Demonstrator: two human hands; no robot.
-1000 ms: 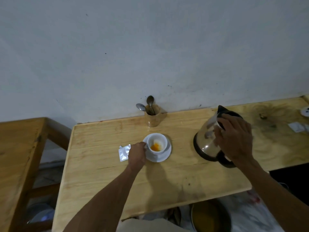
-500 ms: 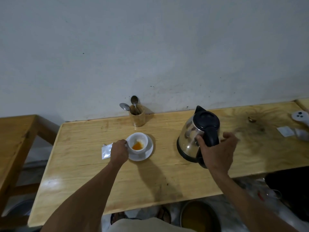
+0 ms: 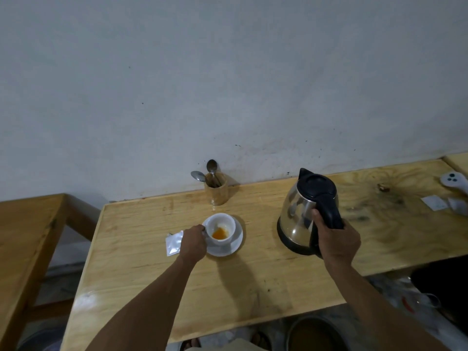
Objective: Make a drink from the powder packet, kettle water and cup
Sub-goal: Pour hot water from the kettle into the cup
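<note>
A white cup (image 3: 222,224) with orange powder in its bottom stands on a white saucer (image 3: 234,245) near the middle of the wooden table (image 3: 141,269). My left hand (image 3: 193,243) grips the cup at its left side. A silver powder packet (image 3: 173,243) lies on the table just left of that hand, partly hidden by it. A steel kettle (image 3: 301,219) with a black lid stands upright to the right of the cup. My right hand (image 3: 336,240) is closed around its black handle.
A wooden holder (image 3: 216,190) with two spoons stands against the wall behind the cup. A white remote (image 3: 454,181) and paper sachets (image 3: 436,202) lie at the table's right end. Another wooden table (image 3: 22,239) stands to the left. A round pot (image 3: 316,334) sits on the floor below.
My right hand has shifted from the kettle's body onto its black handle and closed around it. The kettle now stands upright. My left hand has stayed at the cup.
</note>
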